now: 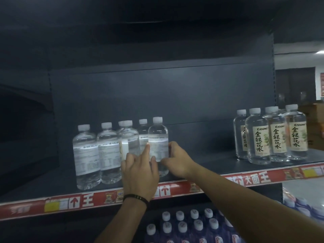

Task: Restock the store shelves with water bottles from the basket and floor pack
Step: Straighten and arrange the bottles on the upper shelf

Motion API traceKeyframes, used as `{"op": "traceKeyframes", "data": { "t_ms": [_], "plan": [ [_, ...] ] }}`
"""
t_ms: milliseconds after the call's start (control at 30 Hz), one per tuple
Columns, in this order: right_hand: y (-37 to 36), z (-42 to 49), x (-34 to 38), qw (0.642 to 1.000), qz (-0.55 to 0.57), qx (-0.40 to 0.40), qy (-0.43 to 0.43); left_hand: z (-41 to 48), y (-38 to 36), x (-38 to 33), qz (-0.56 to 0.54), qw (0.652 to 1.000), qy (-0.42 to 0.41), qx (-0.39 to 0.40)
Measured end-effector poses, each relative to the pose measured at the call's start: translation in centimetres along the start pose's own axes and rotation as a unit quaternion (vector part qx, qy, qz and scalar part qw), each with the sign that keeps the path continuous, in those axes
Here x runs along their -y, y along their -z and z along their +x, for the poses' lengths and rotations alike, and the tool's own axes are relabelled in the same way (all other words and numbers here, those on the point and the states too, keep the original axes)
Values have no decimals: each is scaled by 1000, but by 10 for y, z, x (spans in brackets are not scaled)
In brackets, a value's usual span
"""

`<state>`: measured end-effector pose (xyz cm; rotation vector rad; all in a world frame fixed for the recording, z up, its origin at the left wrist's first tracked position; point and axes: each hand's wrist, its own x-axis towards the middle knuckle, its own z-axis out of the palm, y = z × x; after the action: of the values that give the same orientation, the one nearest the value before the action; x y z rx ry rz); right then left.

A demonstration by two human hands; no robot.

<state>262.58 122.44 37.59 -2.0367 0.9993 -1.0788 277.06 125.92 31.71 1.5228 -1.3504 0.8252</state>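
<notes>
Both hands are on one clear water bottle (158,142) standing upright near the front of the dark shelf (210,162), at the right end of a small cluster. The left hand (140,172) sits at about seven o'clock from it, index finger stretched up against the label, thumb on the bottle's lower side. The right hand (177,160) cups it from four o'clock, fingers curled round the far side. It looks like the placing step: the bottle is down and is being nudged or turned into line.

The next move probably calls for twisting it so the label faces out, as on the group of bottles (273,135) at three o'clock, well apart, then fetching more; the wide gap between the groups needs filling.

The bottles are smooth, round-shouldered clear plastic with ribbed white caps and paper-like wraps. The shelf is matte dark metal, edged by a glossy red price strip (87,202). Below, at six o'clock, is a pack of capped bottles (189,225).
</notes>
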Motion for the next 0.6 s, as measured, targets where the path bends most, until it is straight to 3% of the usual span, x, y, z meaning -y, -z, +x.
{"op": "traceKeyframes", "data": {
  "t_ms": [200,433,500,600],
  "plan": [
    [3,-5,-11,996,-43,-76,34,11,-4,-27,-181,968,118,127],
    [18,-14,-29,995,-50,-65,56,38,-16,-21,-298,913,166,223],
    [23,-20,-35,989,-90,-87,75,41,-24,-17,-331,892,189,244],
    [28,-35,-45,968,-207,-81,119,42,-40,-18,-414,829,224,301]
  ]
}}
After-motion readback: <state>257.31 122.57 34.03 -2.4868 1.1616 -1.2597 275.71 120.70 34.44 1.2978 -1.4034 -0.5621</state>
